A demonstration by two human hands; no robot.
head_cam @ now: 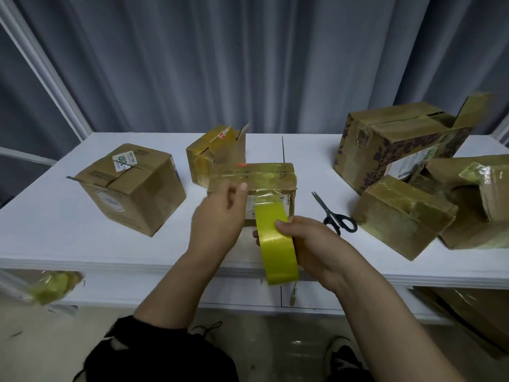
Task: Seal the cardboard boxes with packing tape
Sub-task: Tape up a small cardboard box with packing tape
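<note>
Dim even light, soft focus, wide-angle bending at edges

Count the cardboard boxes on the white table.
6: left box, back-centre box, centre box being taped, and at right the large back box, front box, far-right box. Others may hide there.

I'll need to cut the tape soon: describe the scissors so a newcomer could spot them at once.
Start at the white table. Right of the middle box being taped, short of the taped box nearest the edge, lie the scissors. Black handles, metal blades, alone among brown cardboard.
</note>
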